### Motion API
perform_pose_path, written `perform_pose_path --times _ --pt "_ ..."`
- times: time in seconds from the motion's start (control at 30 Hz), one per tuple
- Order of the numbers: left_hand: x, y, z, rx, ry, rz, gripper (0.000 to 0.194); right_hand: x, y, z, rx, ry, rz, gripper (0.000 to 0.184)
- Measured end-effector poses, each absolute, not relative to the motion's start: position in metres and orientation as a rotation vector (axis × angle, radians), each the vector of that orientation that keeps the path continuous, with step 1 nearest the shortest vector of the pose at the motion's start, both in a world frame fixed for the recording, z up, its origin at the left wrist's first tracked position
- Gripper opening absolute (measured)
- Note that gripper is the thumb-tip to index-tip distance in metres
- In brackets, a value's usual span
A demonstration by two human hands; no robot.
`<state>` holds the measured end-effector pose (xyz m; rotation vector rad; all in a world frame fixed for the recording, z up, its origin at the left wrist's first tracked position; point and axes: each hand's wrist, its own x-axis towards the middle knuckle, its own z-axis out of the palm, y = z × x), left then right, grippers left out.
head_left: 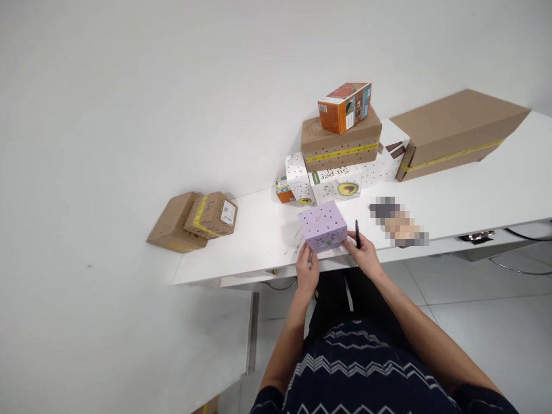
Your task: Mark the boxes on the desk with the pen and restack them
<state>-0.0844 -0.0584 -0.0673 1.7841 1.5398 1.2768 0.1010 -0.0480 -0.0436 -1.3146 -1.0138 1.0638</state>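
A small purple cardboard box point(323, 221) with dark dots on its top and front sits at the white table's front edge. The fingers of my left hand point(307, 269) grip its lower left corner. On the other side, my right hand point(365, 253) holds the box's lower right corner with its fingertips. A black pen point(357, 234) stands up from that same hand, held between the fingers. The undersides of both hands' grips are partly hidden.
Behind the box are white avocado-print boxes point(336, 184), a dotted brown carton point(340, 146) and an orange box point(345, 109) on top. A long brown carton point(457, 132) lies at right, two brown boxes point(211, 215) at left. A pixelated patch point(399, 221) covers something near my right hand.
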Motion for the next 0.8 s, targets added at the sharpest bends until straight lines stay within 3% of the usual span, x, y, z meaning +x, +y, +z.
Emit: perform_pose_path --times 0.17,0.37,0.47,0.63,0.73,0.8 --pt "-0.083 -0.055 -0.051 1.681 1.546 1.570 0.038 0.113 -0.051 -0.031 -1.448 -0.858 1.123 0.059" --pt "-0.072 -0.055 -0.003 2.120 1.455 1.849 0.031 0.133 -0.047 0.003 -1.319 -0.917 1.120 0.056" --pt "-0.059 -0.054 0.011 2.411 1.363 1.798 0.033 0.137 -0.042 0.025 -1.190 -0.899 1.136 0.058" --pt "-0.041 -0.047 0.013 2.622 1.430 1.602 0.038 0.142 -0.034 0.068 -0.894 -0.847 1.313 0.043" --pt "-0.036 -0.043 0.009 2.669 1.529 1.552 0.037 0.145 -0.031 0.089 -0.703 -0.963 1.414 0.065" --pt "-0.035 -0.040 0.006 2.679 1.556 1.575 0.035 0.141 -0.030 0.098 -0.643 -1.042 1.434 0.069"
